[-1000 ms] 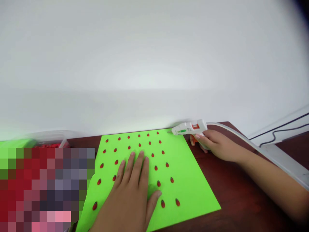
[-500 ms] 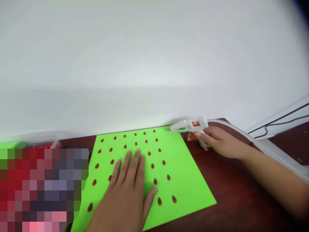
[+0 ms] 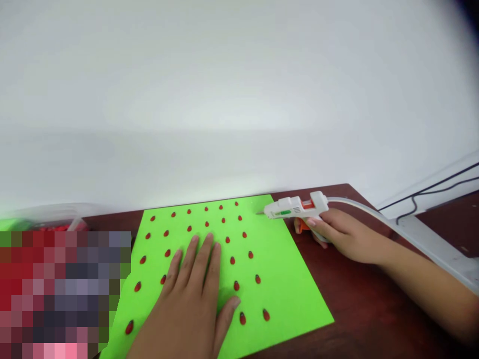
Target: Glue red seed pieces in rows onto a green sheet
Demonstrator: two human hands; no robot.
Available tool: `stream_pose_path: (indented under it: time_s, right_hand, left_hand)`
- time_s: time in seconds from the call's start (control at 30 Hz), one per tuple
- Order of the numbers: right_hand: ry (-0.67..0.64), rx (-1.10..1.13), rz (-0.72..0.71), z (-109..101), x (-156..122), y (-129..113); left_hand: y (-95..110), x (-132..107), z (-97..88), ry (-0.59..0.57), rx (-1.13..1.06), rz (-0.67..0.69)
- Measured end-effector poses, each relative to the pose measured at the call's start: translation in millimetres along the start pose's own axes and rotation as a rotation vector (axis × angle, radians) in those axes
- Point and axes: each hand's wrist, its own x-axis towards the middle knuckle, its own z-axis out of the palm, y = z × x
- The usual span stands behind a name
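The left hand [image 3: 189, 299] lies open and flat on a lime-green paper sheet [image 3: 284, 279] dotted with red seed-shaped pieces [image 3: 232, 260], while the right hand [image 3: 346, 237] grips a white hot glue gun [image 3: 295, 207] at the sheet's upper right corner.

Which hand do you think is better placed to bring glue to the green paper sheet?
Probably the right hand: it grips the white glue gun, nozzle over the green paper sheet. The left hand lies flat on the sheet, empty.
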Motion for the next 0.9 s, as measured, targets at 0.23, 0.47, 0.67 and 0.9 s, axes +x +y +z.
stream_pose_path:
  time_s: [0.23,0.47,0.67,0.9]
  right_hand:
    - [-0.009,-0.049,0.022,-1,0,-4]
    - [-0.022,-0.049,0.015,-1,1,-6]
    - [-0.028,-0.057,0.007,0,2,-7]
    - [-0.006,-0.127,-0.04,-7,-2,-14]
  left_hand:
    - [-2,-2,-1.3,0.0,0.013,0.009]
    - [-1,-5,1.5,0.005,-0.022,-0.019]
    - [-2,-4,-3.9,-0.012,-0.041,-0.024]
    - [0,-4,-4.3,-0.031,-0.018,-0.01]
